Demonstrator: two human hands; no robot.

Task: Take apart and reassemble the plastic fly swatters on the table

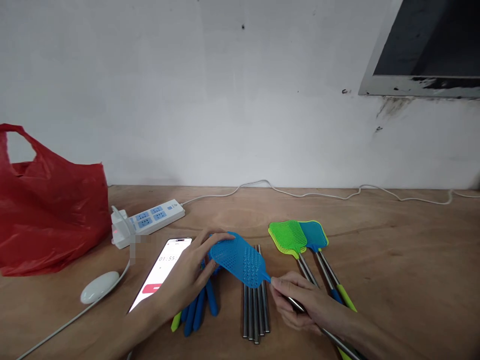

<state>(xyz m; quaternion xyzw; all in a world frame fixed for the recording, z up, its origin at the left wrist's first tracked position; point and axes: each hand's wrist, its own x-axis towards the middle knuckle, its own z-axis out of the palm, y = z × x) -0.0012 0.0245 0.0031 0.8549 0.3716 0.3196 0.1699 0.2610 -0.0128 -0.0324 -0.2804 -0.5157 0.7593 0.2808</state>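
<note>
A blue fly swatter [240, 260] is held between my two hands, its perforated head tilted. My left hand [193, 267] pinches the far left edge of the head between thumb and fingers. My right hand [300, 300] wraps around the metal rod just below the swatter's neck; the rod's lower end runs off toward the bottom edge. Beneath the head lie several bare metal rods [255, 315] side by side. Blue handle grips [195, 315] and a green one [176, 320] rest by my left forearm, partly hidden by it.
Green [288, 237] and blue [315, 234] fly swatters with rods lie to the right. On the left are a lit phone [165, 265], a white power strip [157, 217], a white oval device [99, 287] and a red plastic bag [56, 210]. A cable [315, 194] runs along the wall.
</note>
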